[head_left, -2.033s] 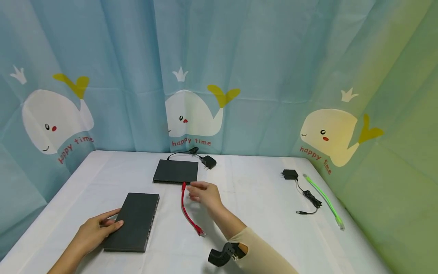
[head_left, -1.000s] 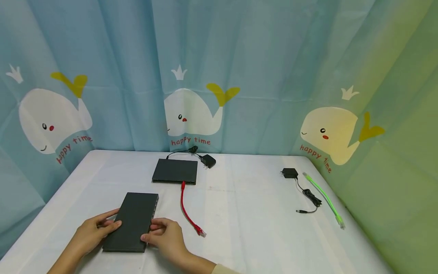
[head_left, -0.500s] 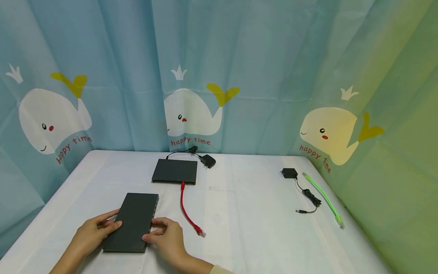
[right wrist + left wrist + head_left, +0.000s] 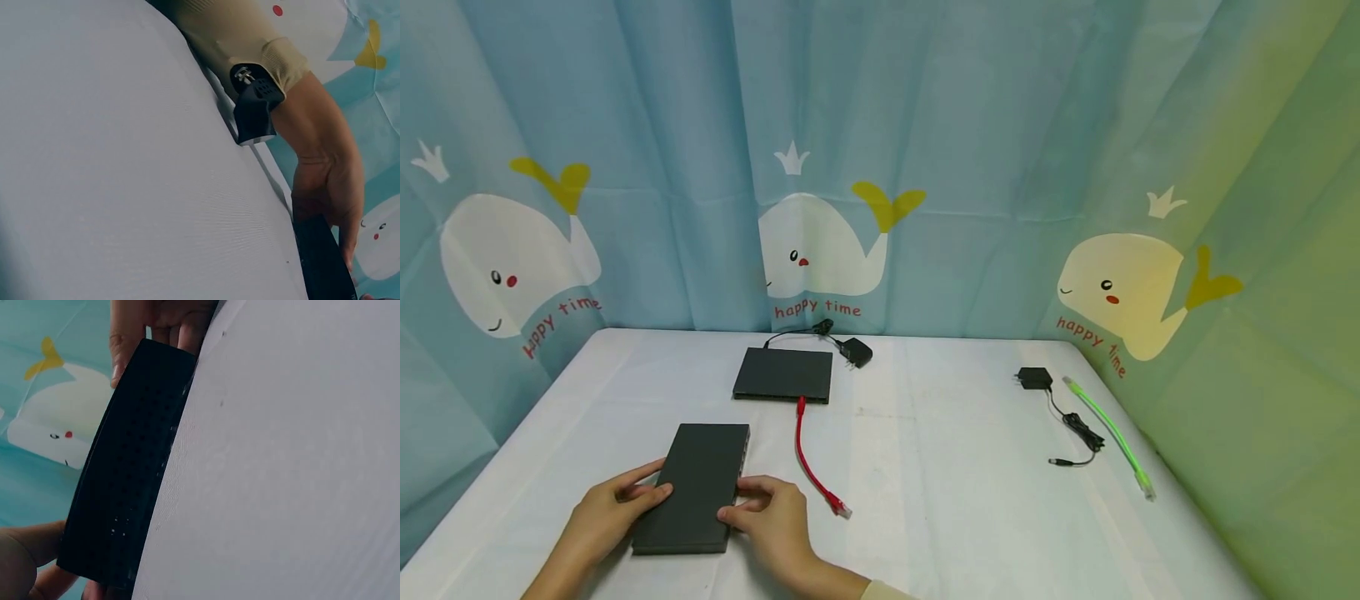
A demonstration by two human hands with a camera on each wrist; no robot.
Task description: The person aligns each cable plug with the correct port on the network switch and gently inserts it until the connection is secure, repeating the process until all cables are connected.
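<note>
One black box (image 4: 695,487), flat and oblong, on the left part of the white worktop (image 4: 962,500), toward the near side; the worktop's near edge lies out of view. Long axis runs from near to far, its far end leaning slightly toward the right edge. Position relative to the hands: directly between them, short ends free, long sides covered in part. Left hand (image 4: 598,512): on the left long side, thumb on the top face, pinching the box. Right hand (image 4: 778,525): on the right long side, thumb at the top margin, forefinger along the side, likewise pinching. Neither is nearer; both touch it. Whether the underside rests fully on the worktop cannot be told. Right long side, with a row of slots, faces one red cable (image 4: 799,451), which lies apart from the box, beyond the right fingertips; its far plug meets the near side of a flat black case (image 4: 784,374) by the far edge, its near plug points to the near right. Beside the case, one plug adapter (image 4: 856,352). Toward the right edge, well apart from both hands: one corded charger (image 4: 1035,378) and one green cable (image 4: 1112,431).
</note>
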